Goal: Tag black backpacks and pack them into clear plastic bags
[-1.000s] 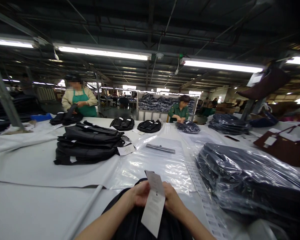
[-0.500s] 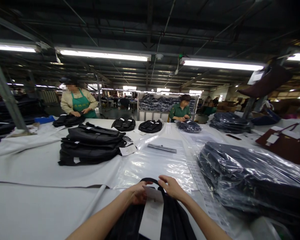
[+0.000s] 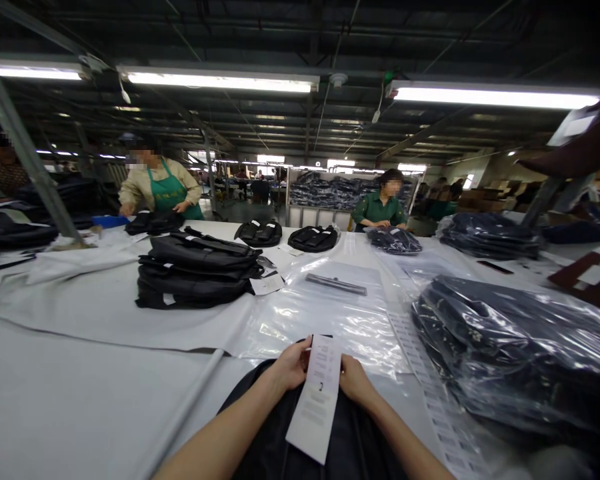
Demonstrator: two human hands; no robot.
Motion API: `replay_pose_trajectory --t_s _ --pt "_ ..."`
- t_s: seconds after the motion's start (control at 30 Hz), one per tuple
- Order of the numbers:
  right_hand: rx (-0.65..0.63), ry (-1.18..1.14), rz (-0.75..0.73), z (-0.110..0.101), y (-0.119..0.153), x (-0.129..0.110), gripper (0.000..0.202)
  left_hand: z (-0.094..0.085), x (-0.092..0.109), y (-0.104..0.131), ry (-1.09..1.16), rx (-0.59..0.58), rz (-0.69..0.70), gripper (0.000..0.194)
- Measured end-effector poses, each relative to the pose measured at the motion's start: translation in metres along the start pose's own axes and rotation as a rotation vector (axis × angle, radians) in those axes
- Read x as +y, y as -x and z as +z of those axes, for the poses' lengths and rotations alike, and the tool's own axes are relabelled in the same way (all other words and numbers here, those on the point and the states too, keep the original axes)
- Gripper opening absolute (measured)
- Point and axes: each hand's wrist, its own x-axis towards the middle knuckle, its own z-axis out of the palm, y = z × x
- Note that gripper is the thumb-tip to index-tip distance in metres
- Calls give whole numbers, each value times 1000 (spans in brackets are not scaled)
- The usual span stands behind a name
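A black backpack [image 3: 365,433] lies right in front of me at the table's near edge. A long white paper tag [image 3: 316,407] with printed text hangs down over its top. My left hand [image 3: 294,365] is closed at the tag's upper left edge, and my right hand [image 3: 355,380] is closed at its upper right edge. Both sets of fingertips go partly behind the tag, so whether they also grip the backpack's top handle is hidden.
Clear plastic bags [image 3: 325,313] lie flat beyond the backpack. Stacked black backpacks [image 3: 195,273] stand to the left, plastic-wrapped bags [image 3: 510,340] to the right. Two co-workers, one in a green apron [image 3: 170,190] and one in a green shirt [image 3: 380,212], work across the table [image 3: 80,400].
The tag has been raised and turned so its printed side shows. My right hand has moved from the backpack's handle loop to the tag's right edge. The view has shifted slightly left and down.
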Motion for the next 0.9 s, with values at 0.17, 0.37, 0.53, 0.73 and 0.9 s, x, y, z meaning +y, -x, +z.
replay_pose_trajectory --t_s 0.17,0.37,0.53,0.73,0.9 --pt "-28 -208 -42 -7 13 -15 55 1 14 18 -11 -23 -66 24" --pt "24 -110 -163 -2 49 -18 61 -1 15 39 -208 -57 -90 13" --pt "-1 240 -275 10 81 -10 44 2 4 61 -534 -100 -49 17" --pt "17 205 -202 9 93 2 32 0 -8 80 -867 -100 104 34" --pt "291 -151 236 6 96 4 56 1 -3 83 -891 -142 94 28"
